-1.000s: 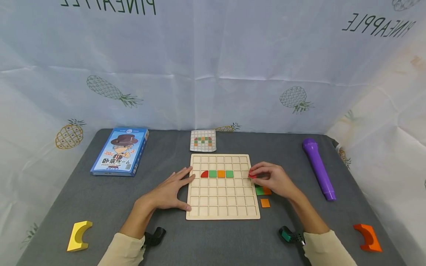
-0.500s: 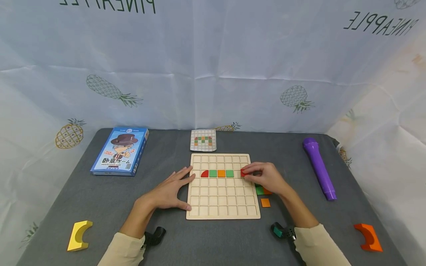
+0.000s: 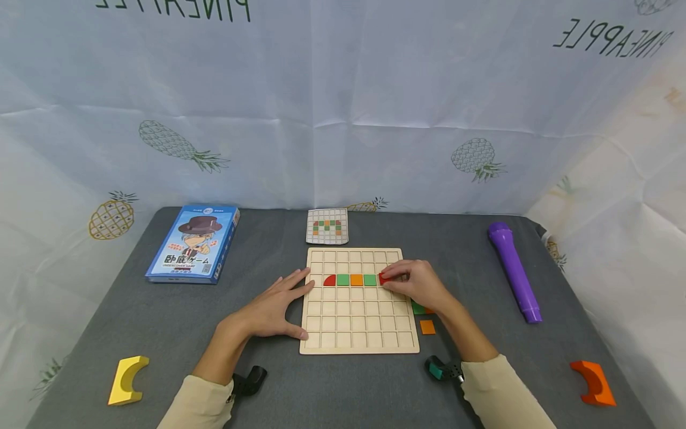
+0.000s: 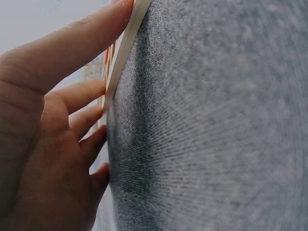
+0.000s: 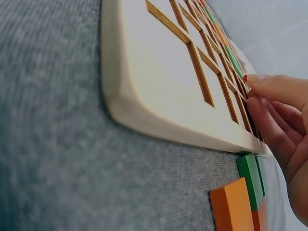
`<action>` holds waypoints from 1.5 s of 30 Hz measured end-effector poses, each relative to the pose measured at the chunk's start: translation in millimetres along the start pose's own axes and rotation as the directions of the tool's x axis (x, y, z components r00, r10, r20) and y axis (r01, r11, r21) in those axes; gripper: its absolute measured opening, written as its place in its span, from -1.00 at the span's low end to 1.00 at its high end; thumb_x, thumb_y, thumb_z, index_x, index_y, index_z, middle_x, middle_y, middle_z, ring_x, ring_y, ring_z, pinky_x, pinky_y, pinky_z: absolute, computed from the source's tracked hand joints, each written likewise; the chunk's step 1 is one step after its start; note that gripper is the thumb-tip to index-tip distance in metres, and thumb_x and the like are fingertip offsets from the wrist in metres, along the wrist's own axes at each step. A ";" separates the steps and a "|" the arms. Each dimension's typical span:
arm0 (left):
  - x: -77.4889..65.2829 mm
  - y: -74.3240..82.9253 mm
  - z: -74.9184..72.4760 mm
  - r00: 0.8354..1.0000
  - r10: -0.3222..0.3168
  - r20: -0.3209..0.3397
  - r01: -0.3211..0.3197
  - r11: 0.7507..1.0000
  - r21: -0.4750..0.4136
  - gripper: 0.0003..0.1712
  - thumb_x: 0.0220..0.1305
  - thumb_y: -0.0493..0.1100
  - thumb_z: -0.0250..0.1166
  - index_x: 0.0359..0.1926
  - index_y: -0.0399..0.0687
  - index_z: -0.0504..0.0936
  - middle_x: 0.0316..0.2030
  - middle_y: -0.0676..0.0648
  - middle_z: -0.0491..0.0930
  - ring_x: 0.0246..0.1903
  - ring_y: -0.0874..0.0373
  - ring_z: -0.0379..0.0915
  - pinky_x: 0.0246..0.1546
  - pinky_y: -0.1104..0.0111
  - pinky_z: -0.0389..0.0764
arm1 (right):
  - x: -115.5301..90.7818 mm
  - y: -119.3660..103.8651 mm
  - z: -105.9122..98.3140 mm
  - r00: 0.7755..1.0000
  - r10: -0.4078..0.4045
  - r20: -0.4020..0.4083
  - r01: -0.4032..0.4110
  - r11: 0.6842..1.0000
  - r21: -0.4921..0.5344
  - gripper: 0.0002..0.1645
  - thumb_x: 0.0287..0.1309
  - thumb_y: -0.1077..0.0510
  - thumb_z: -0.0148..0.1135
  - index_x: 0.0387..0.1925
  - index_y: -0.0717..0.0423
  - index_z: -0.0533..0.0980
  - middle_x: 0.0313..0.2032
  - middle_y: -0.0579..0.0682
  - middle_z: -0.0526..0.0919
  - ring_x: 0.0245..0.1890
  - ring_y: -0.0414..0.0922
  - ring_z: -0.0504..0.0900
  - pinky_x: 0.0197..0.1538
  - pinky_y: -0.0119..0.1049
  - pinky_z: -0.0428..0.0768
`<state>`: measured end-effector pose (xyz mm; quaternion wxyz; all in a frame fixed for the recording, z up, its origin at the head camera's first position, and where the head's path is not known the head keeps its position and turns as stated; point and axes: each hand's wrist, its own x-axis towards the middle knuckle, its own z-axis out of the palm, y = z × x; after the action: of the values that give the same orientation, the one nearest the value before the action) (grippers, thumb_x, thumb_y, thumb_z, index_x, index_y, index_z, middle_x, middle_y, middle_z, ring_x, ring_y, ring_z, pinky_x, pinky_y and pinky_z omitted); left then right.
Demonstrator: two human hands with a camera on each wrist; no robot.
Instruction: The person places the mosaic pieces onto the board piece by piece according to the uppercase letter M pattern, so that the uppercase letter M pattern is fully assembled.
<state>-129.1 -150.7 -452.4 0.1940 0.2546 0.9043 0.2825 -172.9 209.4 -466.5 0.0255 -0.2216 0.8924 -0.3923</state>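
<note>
A wooden grid board (image 3: 358, 325) lies in the middle of the table. One row holds a red quarter-round tile (image 3: 330, 280), a green tile (image 3: 342, 280), an orange tile (image 3: 356, 280) and a second green tile (image 3: 370, 280). Right after these, my right hand (image 3: 420, 285) pinches a red tile (image 3: 382, 279) between thumb and fingers over the same row; the fingers cover most of it. My left hand (image 3: 270, 307) lies spread against the board's left edge, thumb at the lower corner. In the left wrist view its fingertips (image 4: 99, 175) touch that edge.
Beside the board's right edge lie a green tile (image 3: 418, 308) and an orange tile (image 3: 427, 327). A patterned card (image 3: 327, 227) sits behind the board. Farther out are a blue game box (image 3: 194, 244), a purple microphone (image 3: 514, 274), a yellow arch block (image 3: 127, 381) and an orange arch block (image 3: 593, 383).
My right hand has carried the red tile leftward from the board's right edge to beside the last green tile in the row. My left hand has stayed in place.
</note>
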 end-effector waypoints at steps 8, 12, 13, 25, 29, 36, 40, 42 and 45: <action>0.0 1.4 -0.5 1.000 0.002 -0.002 -0.002 1.000 -0.001 0.24 -0.04 0.21 0.61 0.56 -0.12 0.21 0.66 -0.15 -0.11 0.64 -0.24 -0.21 0.58 -0.27 -0.13 | 1.0 -1.2 3.2 1.000 0.026 -0.006 -0.026 1.000 0.003 -0.82 0.11 0.17 0.52 -0.20 -0.01 0.80 -0.09 -0.04 0.82 -0.03 -0.03 0.75 -0.06 -0.38 0.70; -0.6 1.2 -0.3 1.000 0.003 -0.001 -0.003 1.000 -0.004 0.24 -0.04 0.20 0.61 0.56 -0.13 0.21 0.66 -0.14 -0.12 0.64 -0.25 -0.21 0.58 -0.28 -0.13 | 1.9 -3.2 4.6 0.999 0.038 -0.010 -0.038 0.999 -0.018 -0.83 0.11 0.16 0.52 -0.21 -0.01 0.80 -0.11 -0.05 0.83 -0.03 -0.05 0.76 -0.03 -0.33 0.72; -0.7 1.1 -0.2 1.000 0.003 -0.001 -0.003 1.000 -0.004 0.24 -0.04 0.20 0.61 0.56 -0.13 0.21 0.66 -0.14 -0.12 0.64 -0.25 -0.20 0.58 -0.28 -0.13 | 2.1 -3.9 4.8 0.999 0.039 -0.013 -0.039 0.999 -0.025 -0.84 0.10 0.16 0.52 -0.22 -0.01 0.80 -0.12 -0.05 0.83 -0.03 -0.05 0.76 -0.01 -0.30 0.73; -0.8 0.4 0.4 1.000 0.010 -0.007 -0.010 1.000 -0.002 0.24 -0.04 0.21 0.61 0.56 -0.12 0.22 0.66 -0.15 -0.11 0.64 -0.26 -0.19 0.58 -0.28 -0.12 | 2.3 -5.3 7.1 1.000 0.011 -0.026 -0.013 0.998 -0.057 -0.85 0.07 0.16 0.55 -0.26 -0.01 0.80 -0.17 -0.08 0.81 -0.11 -0.09 0.75 0.01 -0.24 0.73; -0.8 0.7 0.2 1.000 0.009 -0.007 -0.009 1.000 -0.003 0.24 -0.04 0.21 0.61 0.56 -0.12 0.22 0.66 -0.15 -0.11 0.63 -0.26 -0.19 0.58 -0.29 -0.12 | 2.4 -5.1 7.6 0.999 0.022 -0.027 -0.024 0.998 -0.059 -0.85 0.06 0.15 0.55 -0.26 -0.01 0.80 -0.17 -0.08 0.82 -0.12 -0.09 0.75 -0.02 -0.28 0.72; -0.6 0.2 0.4 1.000 0.006 -0.007 -0.006 1.000 0.001 0.25 -0.05 0.22 0.61 0.56 -0.12 0.22 0.66 -0.15 -0.11 0.63 -0.26 -0.19 0.58 -0.28 -0.12 | 3.0 -4.8 6.5 0.999 0.035 -0.004 -0.035 0.999 -0.034 -0.84 0.08 0.15 0.55 -0.25 -0.03 0.80 -0.15 -0.08 0.81 -0.10 -0.09 0.74 0.00 -0.28 0.71; -0.3 0.5 0.4 1.000 0.004 -0.008 -0.004 1.000 0.001 0.25 -0.05 0.22 0.61 0.56 -0.12 0.22 0.66 -0.15 -0.11 0.64 -0.26 -0.19 0.58 -0.28 -0.12 | 3.1 -4.1 5.4 0.999 0.043 0.013 -0.042 0.999 -0.027 -0.84 0.08 0.15 0.55 -0.24 -0.04 0.80 -0.13 -0.09 0.80 -0.08 -0.10 0.73 0.03 -0.28 0.71; -0.2 0.7 0.4 1.000 0.002 -0.007 -0.002 1.000 0.001 0.25 -0.05 0.22 0.61 0.56 -0.11 0.21 0.66 -0.15 -0.11 0.64 -0.26 -0.19 0.58 -0.28 -0.13 | 3.4 -3.8 5.0 0.999 0.044 0.019 -0.043 0.999 -0.027 -0.84 0.08 0.14 0.55 -0.24 -0.04 0.80 -0.12 -0.08 0.80 -0.08 -0.10 0.73 0.04 -0.28 0.71; -0.2 0.9 0.3 1.000 0.000 -0.006 0.000 1.000 0.002 0.25 -0.05 0.22 0.61 0.56 -0.12 0.22 0.66 -0.16 -0.10 0.64 -0.25 -0.19 0.58 -0.28 -0.13 | 3.7 -3.3 5.0 0.999 0.044 0.025 -0.043 0.999 -0.028 -0.83 0.09 0.14 0.54 -0.23 -0.04 0.80 -0.11 -0.08 0.80 -0.07 -0.09 0.73 0.06 -0.27 0.71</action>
<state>-128.5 -150.0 -452.0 0.1911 0.2542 0.9050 0.2825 -173.9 202.5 -467.1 0.0422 -0.2073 0.9020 -0.3763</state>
